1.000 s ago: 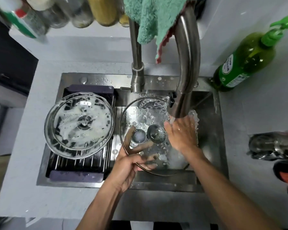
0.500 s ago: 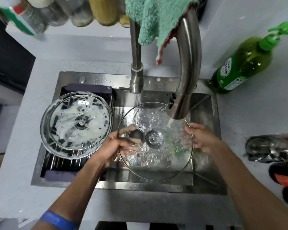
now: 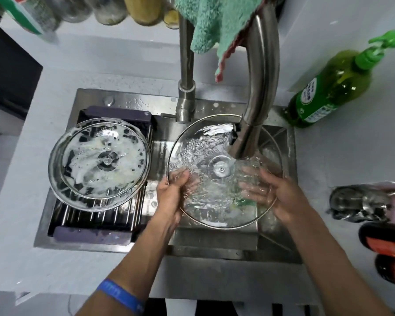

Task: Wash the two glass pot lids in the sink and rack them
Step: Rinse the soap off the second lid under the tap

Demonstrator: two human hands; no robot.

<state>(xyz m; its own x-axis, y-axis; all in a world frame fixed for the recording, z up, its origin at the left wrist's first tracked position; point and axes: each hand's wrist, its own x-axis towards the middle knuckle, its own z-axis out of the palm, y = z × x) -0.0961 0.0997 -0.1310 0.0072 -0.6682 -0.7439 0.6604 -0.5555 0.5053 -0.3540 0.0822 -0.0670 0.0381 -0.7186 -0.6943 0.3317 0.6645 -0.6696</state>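
Currently both hands hold one glass lid (image 3: 205,179) over the sink basin (image 3: 271,224), under the faucet spout (image 3: 255,110). Water runs onto the lid and sheets across the glass around its centre knob (image 3: 221,168). Left hand (image 3: 171,197) grips the lid's left rim, fingers curled around the edge, thumb on top. Right hand (image 3: 276,197) holds the lower-right rim; its fingers lie under the glass, seen through it, roughly spread. Lid sits tilted, far edge near the faucet base.

Second glass lid (image 3: 100,165) lies on the drying rack (image 3: 96,220), which sits across the left part of the sink. It is covered in white suds, knob side down as far as I can tell. Nothing else on the rack.

Basin contents: something green (image 3: 244,202) shows through the wet glass under the right fingers, possibly a sponge, too distorted to be sure.

Green towel (image 3: 217,21) is draped over the faucet neck. Green dish soap bottle (image 3: 333,87), mostly full, stands on the counter (image 3: 351,156) just beside the sink's right rear corner. Jars (image 3: 110,8) line the shelf at the top, blurred. Dark bottles (image 3: 385,247) sit at the right edge, with a shiny wrapped item (image 3: 360,204) beside them. Blue wristband (image 3: 121,295) on the left forearm.
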